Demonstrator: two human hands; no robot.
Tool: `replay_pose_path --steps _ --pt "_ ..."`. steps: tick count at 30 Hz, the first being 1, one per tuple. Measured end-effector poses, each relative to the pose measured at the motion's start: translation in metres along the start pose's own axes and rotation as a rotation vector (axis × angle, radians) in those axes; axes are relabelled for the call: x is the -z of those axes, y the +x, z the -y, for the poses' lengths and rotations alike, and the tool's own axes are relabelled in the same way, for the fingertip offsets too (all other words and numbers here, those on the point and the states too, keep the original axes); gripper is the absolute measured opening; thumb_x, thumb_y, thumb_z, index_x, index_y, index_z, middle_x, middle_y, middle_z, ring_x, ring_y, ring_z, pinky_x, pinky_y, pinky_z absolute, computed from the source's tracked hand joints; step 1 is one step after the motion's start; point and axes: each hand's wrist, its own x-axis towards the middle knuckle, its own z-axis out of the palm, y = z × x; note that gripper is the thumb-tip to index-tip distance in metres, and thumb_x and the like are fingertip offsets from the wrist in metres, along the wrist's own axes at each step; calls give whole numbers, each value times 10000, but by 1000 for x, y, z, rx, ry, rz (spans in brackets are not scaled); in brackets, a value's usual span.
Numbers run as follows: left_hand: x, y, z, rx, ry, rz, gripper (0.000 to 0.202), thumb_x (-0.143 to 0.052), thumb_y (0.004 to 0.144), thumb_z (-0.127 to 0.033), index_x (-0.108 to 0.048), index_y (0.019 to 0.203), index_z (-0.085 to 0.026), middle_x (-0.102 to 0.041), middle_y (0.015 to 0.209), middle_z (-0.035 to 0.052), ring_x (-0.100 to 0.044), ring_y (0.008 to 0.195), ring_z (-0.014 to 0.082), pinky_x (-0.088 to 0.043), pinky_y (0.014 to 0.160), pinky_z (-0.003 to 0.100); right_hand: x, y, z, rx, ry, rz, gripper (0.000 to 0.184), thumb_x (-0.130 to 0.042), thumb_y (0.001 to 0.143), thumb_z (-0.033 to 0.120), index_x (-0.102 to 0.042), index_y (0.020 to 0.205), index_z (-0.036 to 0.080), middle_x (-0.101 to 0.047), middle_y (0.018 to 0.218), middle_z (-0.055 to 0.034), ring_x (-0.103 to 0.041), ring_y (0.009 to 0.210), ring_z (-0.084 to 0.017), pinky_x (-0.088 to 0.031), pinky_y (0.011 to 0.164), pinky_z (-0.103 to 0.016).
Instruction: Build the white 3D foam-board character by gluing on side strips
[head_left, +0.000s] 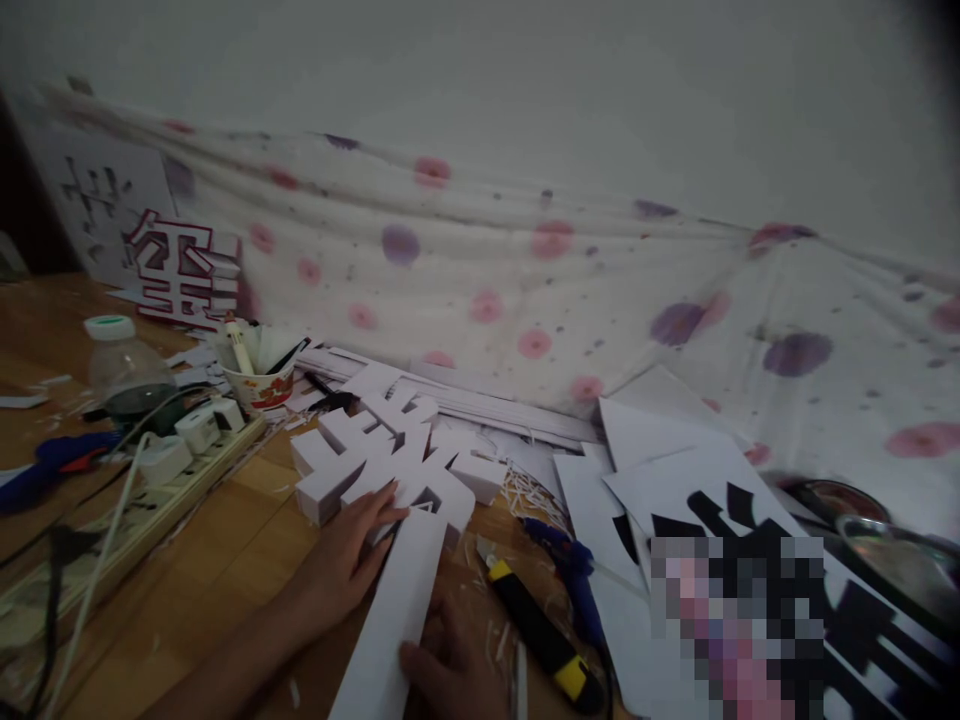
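A white three-dimensional Chinese character (401, 455), which looks built of foam board, lies on the wooden table. My left hand (349, 550) grips its near edge, with fingertips on the top face and the thumb lower down by the side wall. One end of a long white strip (397, 610) meets the character close to those fingertips. Further down, my right hand (454, 660) pinches the strip, thumb on its upper face and the other fingers partly hidden beneath. A yellow-and-black utility knife (540, 630) with its blade out lies right of my right hand.
Beside the knife lies a blue glue gun (574, 570). Printed sheets (712, 480) cover the right side. At left are a power strip (172, 490) with plugs and cords, a bottle (127, 370), blue-handled tool (60, 465) and paper cup (259, 380). A finished-looking red-edged character (180, 265) stands behind.
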Motion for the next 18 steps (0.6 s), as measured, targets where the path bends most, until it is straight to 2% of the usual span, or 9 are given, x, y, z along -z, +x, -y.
replay_pose_path --steps 4,8,13,18 --pt "0 0 -1 -26 15 1 568 -388 895 -200 -149 1406 -259 -632 1184 37 -496 1195 199 -405 1005 406 -5 0 11 -4 94 7 464 -713 577 438 -500 936 235 -643 683 16 -651 669 -219 -494 626 -351" --pt "2 2 -4 -27 19 -8 576 -384 895 -195 -147 1415 -260 -646 1159 34 -506 1186 197 -412 1003 400 -6 -1 21 18 -52 -36 385 -688 620 346 -493 928 221 -634 646 28 -649 634 -202 -496 617 -338" --pt "3 2 -4 -11 2 31 579 -396 902 -224 -133 1416 -271 -631 1185 40 -471 1218 210 -389 1018 439 -11 -4 20 21 1 -38 406 -678 632 372 -466 947 232 -650 702 16 -661 685 -217 -505 650 -362" --pt "2 1 -2 -29 17 47 578 -414 895 -237 -156 1410 -279 -634 1183 22 -451 1230 229 -371 1024 465 -12 -5 21 0 -40 -66 412 -695 623 344 -469 948 228 -660 726 8 -654 674 -210 -495 631 -344"
